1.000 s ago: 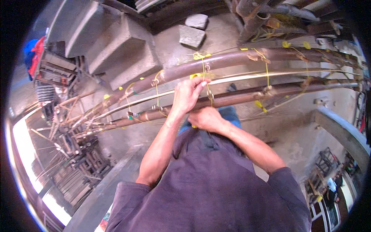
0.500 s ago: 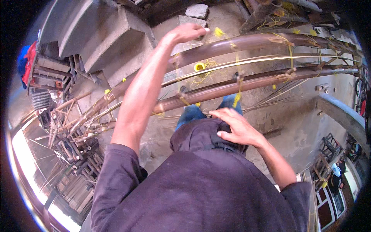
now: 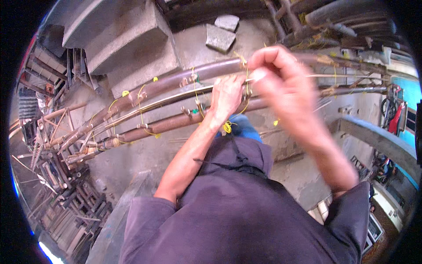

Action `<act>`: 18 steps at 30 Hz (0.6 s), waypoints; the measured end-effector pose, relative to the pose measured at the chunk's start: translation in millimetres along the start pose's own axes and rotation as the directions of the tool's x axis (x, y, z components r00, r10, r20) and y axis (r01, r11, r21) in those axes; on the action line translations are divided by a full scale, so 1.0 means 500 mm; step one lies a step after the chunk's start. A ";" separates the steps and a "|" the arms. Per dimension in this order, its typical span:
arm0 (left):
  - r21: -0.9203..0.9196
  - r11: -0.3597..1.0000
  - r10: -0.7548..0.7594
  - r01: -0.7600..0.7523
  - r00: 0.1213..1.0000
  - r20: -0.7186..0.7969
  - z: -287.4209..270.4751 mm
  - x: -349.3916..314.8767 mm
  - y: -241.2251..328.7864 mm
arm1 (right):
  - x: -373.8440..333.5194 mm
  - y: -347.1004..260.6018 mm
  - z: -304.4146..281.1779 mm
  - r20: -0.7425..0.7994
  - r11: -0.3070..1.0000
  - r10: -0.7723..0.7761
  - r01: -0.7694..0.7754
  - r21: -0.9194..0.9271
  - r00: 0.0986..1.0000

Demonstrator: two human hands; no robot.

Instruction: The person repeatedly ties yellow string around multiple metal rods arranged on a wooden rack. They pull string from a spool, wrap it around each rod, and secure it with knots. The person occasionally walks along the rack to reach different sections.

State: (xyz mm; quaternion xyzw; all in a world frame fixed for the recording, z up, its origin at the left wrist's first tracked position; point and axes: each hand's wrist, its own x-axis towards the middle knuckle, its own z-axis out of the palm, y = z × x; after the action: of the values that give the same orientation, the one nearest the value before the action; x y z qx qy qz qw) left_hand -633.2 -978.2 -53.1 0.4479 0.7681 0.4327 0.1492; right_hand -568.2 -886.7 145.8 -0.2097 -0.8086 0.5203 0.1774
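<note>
Two brown bamboo-like poles run across in front of me, an upper pole (image 3: pixel 215 69) and a lower pole (image 3: pixel 169 123). Long thin strips (image 3: pixel 176 97) lie between them, and loops of yellow string (image 3: pixel 196 94) tie across at intervals. My left hand (image 3: pixel 227 94) is closed around the strips between the poles. Just to its right, my right hand (image 3: pixel 283 81) is raised, thumb and fingers curled into a pinch beside a string loop. Motion blurs it, and what it pinches is hidden. A small coil of yellow string (image 3: pixel 227 127) hangs near my waist.
Concrete steps (image 3: pixel 132 48) rise at the far left, with two stone slabs (image 3: pixel 220 37) on the floor beside them. Stacked wooden pieces (image 3: pixel 72 207) fill the left side. More poles (image 3: pixel 343 15) lie at the far right, and a concrete beam (image 3: pixel 378 138) stands nearer.
My left hand has come down from beyond the upper pole onto the strips. My right hand has risen from my waist to the poles. The view has shifted.
</note>
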 end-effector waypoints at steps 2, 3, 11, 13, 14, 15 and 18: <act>0.159 0.983 0.067 -0.088 0.989 0.133 0.022 -0.005 -0.029 | -0.083 0.192 0.116 -0.415 0.952 0.288 -0.209 0.224 0.863; 0.200 0.973 0.096 -0.114 0.991 0.097 0.029 -0.005 -0.027 | -0.149 0.300 0.144 -0.292 0.664 0.711 -0.476 0.576 0.639; 0.289 0.957 0.015 -0.009 1.000 -0.018 0.002 0.000 0.015 | 0.069 0.065 -0.033 0.555 0.554 -0.128 0.524 -0.647 0.822; 0.276 0.960 0.049 -0.037 0.998 -0.036 0.006 -0.001 0.008 | 0.140 0.097 0.029 0.781 0.583 -0.304 0.755 -0.300 0.545; 0.284 0.958 0.038 -0.028 0.999 -0.029 0.005 -0.001 -0.001 | 0.185 0.113 0.049 0.735 0.706 -0.406 0.697 -0.125 0.543; 0.286 0.958 0.023 -0.017 1.000 -0.018 0.007 0.000 -0.009 | 0.226 0.139 0.059 0.674 0.788 -0.488 0.612 0.068 0.554; 0.302 0.952 0.042 -0.046 0.999 0.020 0.023 0.014 0.000 | 0.303 0.291 0.028 0.369 0.764 0.271 0.035 -0.644 0.889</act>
State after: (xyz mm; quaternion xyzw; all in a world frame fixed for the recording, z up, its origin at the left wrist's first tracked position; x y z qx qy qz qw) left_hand -629.8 -966.6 -58.6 0.4853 0.8141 0.3101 0.0744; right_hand -681.4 -764.4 17.5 -0.1856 -0.9391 0.2603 -0.1259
